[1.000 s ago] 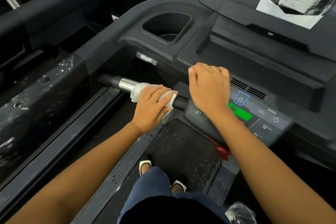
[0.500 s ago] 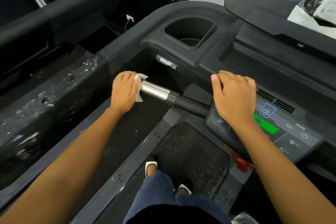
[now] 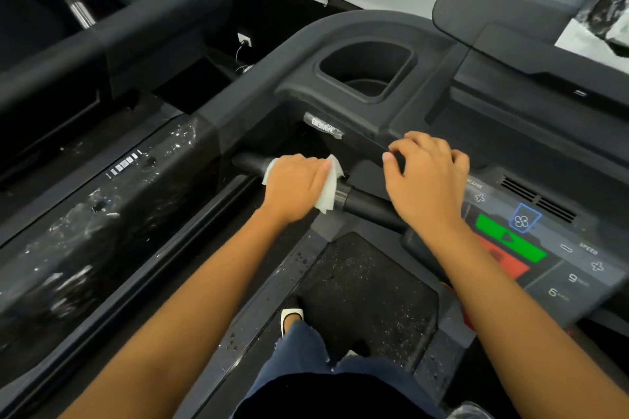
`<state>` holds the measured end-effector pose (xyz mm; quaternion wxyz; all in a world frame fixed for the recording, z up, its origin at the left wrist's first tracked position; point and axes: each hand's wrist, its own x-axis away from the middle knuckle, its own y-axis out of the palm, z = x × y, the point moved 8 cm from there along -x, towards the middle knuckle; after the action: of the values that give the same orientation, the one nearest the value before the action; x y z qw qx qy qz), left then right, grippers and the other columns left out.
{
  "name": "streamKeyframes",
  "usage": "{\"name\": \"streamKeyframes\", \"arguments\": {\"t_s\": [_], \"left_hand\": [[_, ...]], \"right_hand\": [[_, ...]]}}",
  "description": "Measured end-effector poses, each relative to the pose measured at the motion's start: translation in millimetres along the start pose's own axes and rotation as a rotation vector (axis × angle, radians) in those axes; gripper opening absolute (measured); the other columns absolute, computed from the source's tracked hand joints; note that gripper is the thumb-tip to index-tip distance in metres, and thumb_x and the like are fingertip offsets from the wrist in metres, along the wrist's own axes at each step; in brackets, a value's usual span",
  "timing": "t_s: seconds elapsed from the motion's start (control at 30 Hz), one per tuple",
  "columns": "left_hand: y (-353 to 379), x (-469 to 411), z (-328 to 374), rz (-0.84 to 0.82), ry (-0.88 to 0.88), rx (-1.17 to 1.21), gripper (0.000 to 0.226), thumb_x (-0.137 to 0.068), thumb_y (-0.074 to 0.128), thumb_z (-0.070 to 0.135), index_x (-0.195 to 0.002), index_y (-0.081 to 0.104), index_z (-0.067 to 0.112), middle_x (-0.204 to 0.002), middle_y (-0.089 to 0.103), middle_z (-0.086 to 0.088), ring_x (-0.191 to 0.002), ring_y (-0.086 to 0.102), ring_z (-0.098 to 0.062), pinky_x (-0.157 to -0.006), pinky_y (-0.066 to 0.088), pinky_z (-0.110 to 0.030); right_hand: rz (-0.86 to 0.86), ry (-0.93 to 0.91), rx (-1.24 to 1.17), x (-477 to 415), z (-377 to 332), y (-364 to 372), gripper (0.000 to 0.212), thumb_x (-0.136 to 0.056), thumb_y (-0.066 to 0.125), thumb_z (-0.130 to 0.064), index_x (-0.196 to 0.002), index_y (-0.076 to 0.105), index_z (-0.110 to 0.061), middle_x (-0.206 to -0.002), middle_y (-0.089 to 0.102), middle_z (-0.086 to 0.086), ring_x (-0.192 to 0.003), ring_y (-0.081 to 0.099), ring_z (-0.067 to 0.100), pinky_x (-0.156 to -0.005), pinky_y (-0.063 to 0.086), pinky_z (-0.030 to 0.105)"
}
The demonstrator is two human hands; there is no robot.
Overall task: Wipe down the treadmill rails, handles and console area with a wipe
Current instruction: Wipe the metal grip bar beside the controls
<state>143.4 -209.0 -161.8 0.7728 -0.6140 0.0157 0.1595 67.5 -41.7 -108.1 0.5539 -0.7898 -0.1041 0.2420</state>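
Our left hand (image 3: 296, 185) gripped the white wipe (image 3: 328, 192) around the treadmill's handle (image 3: 369, 206); our right hand (image 3: 429, 185) rested loosely curled, holding nothing, on the console edge (image 3: 374, 143).

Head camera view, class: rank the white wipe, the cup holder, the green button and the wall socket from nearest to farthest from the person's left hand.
1. White wipe: under the left hand, on the handle.
2. Cup holder: beyond, slightly right.
3. Green button: far right, on the console.
4. Wall socket: farthest back, by the wall.
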Motion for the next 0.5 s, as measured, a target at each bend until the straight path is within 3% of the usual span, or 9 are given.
{"name": "streamKeyframes", "arguments": {"t_s": [0.07, 0.13, 0.23, 0.3, 0.33, 0.4, 0.5], "left_hand": [[-6.3, -3.3, 7.7, 0.051, -0.063, -0.041, 0.036, -0.094, 0.040, 0.020, -0.059, 0.044, 0.016, -0.050, 0.045, -0.002, -0.050, 0.051, -0.028, -0.054, 0.039, -0.039], [4.4, 2.8, 43.1, 0.044, 0.068, -0.034, 0.030, -0.093, 0.041, 0.022, -0.064, 0.047, 0.019, -0.056, 0.052, 0.000, -0.054, 0.051, -0.023, -0.057, 0.039, -0.037], [15.8, 10.8, 56.2, -0.053, 0.235, 0.062, 0.039, -0.101, 0.029, 0.035, -0.078, 0.057, 0.020, -0.070, 0.056, 0.005, -0.063, 0.047, -0.015, -0.067, 0.036, -0.032], [16.1, 3.8, 27.9, -0.088, 0.226, -0.090, 0.025, -0.097, 0.044, 0.031, -0.081, 0.056, 0.017, -0.069, 0.058, 0.001, -0.061, 0.050, -0.020, -0.063, 0.042, -0.036], [13.1, -2.0, 4.4, -0.098, 0.120, -0.149, 0.019, -0.095, 0.051, 0.028, -0.081, 0.054, 0.016, -0.069, 0.059, -0.003, -0.060, 0.052, -0.024, -0.061, 0.045, -0.038], [2.4, -6.5, -37.6, -0.153, -0.175, -0.102, 0.029, -0.100, 0.041, 0.033, -0.084, 0.056, 0.015, -0.074, 0.061, -0.009, -0.068, 0.054, -0.029, -0.066, 0.046, -0.041], [-6.1, -5.2, -47.0, -0.181, -0.453, 0.265, 0.043, -0.104, 0.026, 0.037, -0.093, 0.060, 0.013, -0.079, 0.057, -0.008, -0.082, 0.053, -0.029, -0.077, 0.043, -0.038]], "right_hand": [[-0.006, -0.005, -0.002, -1.1, -7.9, 4.3, 0.029, -0.094, 0.048, -0.037, -0.111, 0.068, -0.024, -0.130, 0.057, -0.003, -0.123, 0.046, 0.020, -0.099, 0.025, 0.042], [-0.018, -0.015, -0.023, -2.7, -15.6, 7.1, 0.029, -0.094, 0.049, -0.036, -0.113, 0.067, -0.023, -0.131, 0.056, -0.002, -0.125, 0.044, 0.020, -0.101, 0.024, 0.042], [-0.096, -0.055, -0.123, -6.0, -31.3, 15.5, 0.030, -0.095, 0.050, -0.033, -0.118, 0.064, -0.020, -0.135, 0.052, 0.000, -0.130, 0.039, 0.020, -0.105, 0.027, 0.041], [-0.119, -0.079, -0.186, -8.5, -40.8, 16.9, 0.030, -0.095, 0.050, -0.031, -0.120, 0.062, -0.018, -0.136, 0.051, 0.000, -0.131, 0.038, 0.021, -0.106, 0.029, 0.042], [-0.122, -0.085, -0.221, -9.3, -45.2, 16.7, 0.030, -0.096, 0.050, -0.030, -0.120, 0.062, -0.018, -0.136, 0.051, 0.000, -0.131, 0.038, 0.021, -0.106, 0.030, 0.041], [-0.142, -0.084, -0.294, -10.7, -53.3, 19.6, 0.030, -0.096, 0.050, -0.029, -0.122, 0.061, -0.018, -0.134, 0.051, -0.002, -0.129, 0.039, 0.018, -0.105, 0.032, 0.039], [-0.197, -0.068, -0.441, -14.1, -69.5, 33.2, 0.028, -0.096, 0.051, -0.026, -0.121, 0.061, -0.017, -0.127, 0.055, -0.004, -0.121, 0.045, 0.016, -0.101, 0.041, 0.038]]}}
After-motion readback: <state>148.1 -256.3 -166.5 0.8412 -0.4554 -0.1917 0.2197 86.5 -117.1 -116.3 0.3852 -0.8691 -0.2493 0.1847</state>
